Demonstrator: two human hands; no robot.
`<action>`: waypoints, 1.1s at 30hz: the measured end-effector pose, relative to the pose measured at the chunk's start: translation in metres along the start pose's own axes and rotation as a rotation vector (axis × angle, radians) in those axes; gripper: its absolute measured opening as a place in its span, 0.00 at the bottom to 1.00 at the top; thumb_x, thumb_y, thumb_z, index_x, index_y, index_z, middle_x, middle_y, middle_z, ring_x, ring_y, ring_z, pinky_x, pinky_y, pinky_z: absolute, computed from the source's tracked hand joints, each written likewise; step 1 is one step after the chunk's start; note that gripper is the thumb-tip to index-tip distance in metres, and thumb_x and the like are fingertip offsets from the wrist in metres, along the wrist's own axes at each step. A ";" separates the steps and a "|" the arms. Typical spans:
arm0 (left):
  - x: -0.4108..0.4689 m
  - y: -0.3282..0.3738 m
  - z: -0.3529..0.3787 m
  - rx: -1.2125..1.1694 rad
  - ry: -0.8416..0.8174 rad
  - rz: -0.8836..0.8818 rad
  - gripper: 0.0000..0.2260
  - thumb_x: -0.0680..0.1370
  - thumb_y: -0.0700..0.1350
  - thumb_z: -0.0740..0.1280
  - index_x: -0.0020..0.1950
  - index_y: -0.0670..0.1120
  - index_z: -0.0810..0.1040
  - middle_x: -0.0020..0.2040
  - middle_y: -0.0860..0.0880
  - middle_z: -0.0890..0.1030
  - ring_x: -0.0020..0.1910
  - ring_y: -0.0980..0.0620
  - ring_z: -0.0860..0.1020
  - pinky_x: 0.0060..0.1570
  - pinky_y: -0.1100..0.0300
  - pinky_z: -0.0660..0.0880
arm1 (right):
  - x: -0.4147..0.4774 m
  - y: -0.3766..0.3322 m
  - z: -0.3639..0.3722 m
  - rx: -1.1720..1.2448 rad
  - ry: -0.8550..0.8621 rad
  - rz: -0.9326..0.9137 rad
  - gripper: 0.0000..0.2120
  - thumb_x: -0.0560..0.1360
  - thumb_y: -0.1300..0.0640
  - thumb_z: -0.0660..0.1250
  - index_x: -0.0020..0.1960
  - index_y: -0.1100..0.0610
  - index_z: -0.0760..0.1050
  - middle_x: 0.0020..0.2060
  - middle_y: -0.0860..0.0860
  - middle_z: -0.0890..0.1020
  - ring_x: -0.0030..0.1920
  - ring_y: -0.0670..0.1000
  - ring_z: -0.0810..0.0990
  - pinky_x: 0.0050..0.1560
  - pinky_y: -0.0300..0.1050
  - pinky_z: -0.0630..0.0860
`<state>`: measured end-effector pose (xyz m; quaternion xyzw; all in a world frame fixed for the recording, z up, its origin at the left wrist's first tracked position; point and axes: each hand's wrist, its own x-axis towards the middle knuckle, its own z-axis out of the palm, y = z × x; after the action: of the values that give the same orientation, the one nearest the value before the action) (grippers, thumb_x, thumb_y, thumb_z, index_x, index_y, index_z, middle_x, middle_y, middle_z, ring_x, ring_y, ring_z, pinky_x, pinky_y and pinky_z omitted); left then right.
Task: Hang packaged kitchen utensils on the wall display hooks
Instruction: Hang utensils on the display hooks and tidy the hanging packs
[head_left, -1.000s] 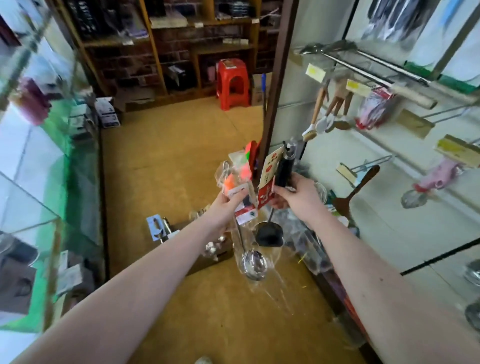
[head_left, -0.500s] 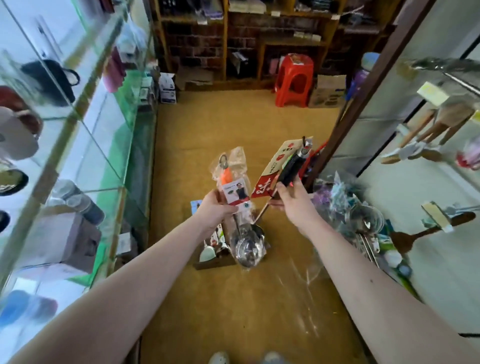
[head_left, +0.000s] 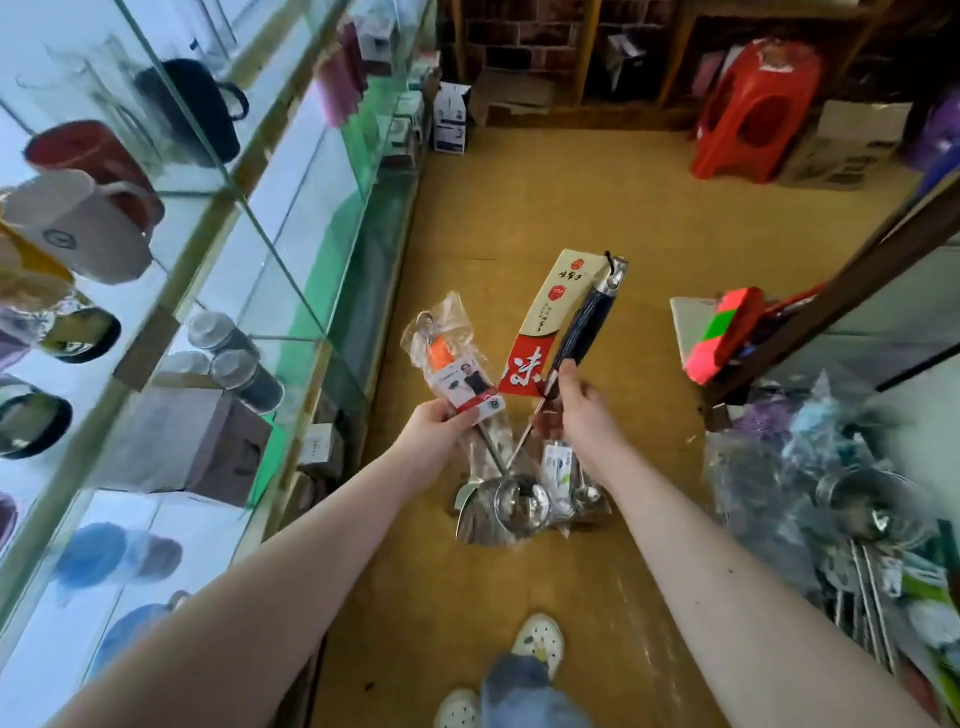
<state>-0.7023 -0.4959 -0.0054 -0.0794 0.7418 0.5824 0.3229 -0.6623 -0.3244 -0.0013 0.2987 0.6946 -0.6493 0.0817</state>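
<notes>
- From the head camera, the left hand is gripping an orange-handled ladle sealed in a clear bag. Its fingers are curling round the lower part of the pack, and the thumb is pressing on the printed label.
- The right hand is holding a dark-handled ladle fixed to a cream and red card. The fingers are closing round the base of the handle, with the thumb lying up along it.
- Both packs are being held out in front of the body above the floor, just beside each other. The handles are pointing up and away and fanning apart at the top.
- The two steel stems are crossing below the hands, and a shiny round bowl is hanging there. I cannot tell which stem it belongs to.
- More wrapped utensils are lying low behind that bowl, partly hidden by the hands and blurred.
- Glass shelves are running along the left side, carrying mugs and small boxes.
- A heap of bagged steel kitchenware is lying at the right.
- A dark wooden post is slanting across above the heap, with a pink and green pack sitting against it.
- A red stool is standing at the far end of the floor, beside cardboard boxes.
- The person's light shoes are showing at the bottom edge.
</notes>
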 end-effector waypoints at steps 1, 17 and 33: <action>0.007 0.000 0.003 0.002 0.011 -0.008 0.11 0.80 0.45 0.64 0.59 0.41 0.77 0.55 0.47 0.83 0.54 0.47 0.81 0.60 0.48 0.75 | 0.011 0.000 -0.001 0.023 -0.035 0.012 0.26 0.74 0.31 0.48 0.52 0.50 0.72 0.48 0.55 0.82 0.46 0.56 0.82 0.54 0.55 0.78; 0.149 -0.027 0.020 -0.011 0.063 -0.086 0.13 0.80 0.47 0.64 0.64 0.48 0.74 0.57 0.50 0.81 0.52 0.53 0.81 0.45 0.58 0.77 | 0.151 0.060 0.010 -0.164 -0.026 -0.023 0.05 0.78 0.57 0.63 0.46 0.55 0.78 0.39 0.51 0.84 0.39 0.48 0.84 0.49 0.49 0.81; 0.382 -0.244 0.025 -0.063 0.183 -0.032 0.11 0.80 0.49 0.62 0.61 0.47 0.75 0.50 0.52 0.82 0.45 0.57 0.80 0.43 0.62 0.78 | 0.368 0.286 0.088 -0.369 0.023 -0.038 0.15 0.78 0.49 0.62 0.54 0.59 0.79 0.35 0.50 0.80 0.21 0.41 0.68 0.23 0.29 0.64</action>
<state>-0.8696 -0.4502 -0.4249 -0.1542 0.7481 0.5907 0.2601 -0.8349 -0.3005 -0.4422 0.2727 0.8084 -0.5088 0.1148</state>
